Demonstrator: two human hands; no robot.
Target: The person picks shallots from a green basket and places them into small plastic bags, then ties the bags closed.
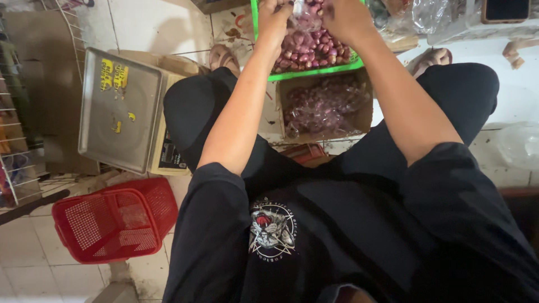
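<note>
Both hands, your left hand (273, 22) and right hand (343, 18), are pinching a clear shallot bag (306, 15) over the green tray (312, 71); keep its mouth gathered, hovering low.

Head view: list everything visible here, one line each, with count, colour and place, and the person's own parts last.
green basket: one, bright green, top centre on the floor, holding purple-red shallots.
clear bag: one, transparent with shallots inside, held over the basket.
cardboard box: one, brown, below the basket, holding bagged shallots.
weighing scale: one, steel pan on a cream body, at the left.
red basket: one, lying by the left knee.
wire rack: one, white, left edge.
plastic bags: several, clear, top right.
left hand: grip on the bag.
right hand: grip on the bag.
</note>
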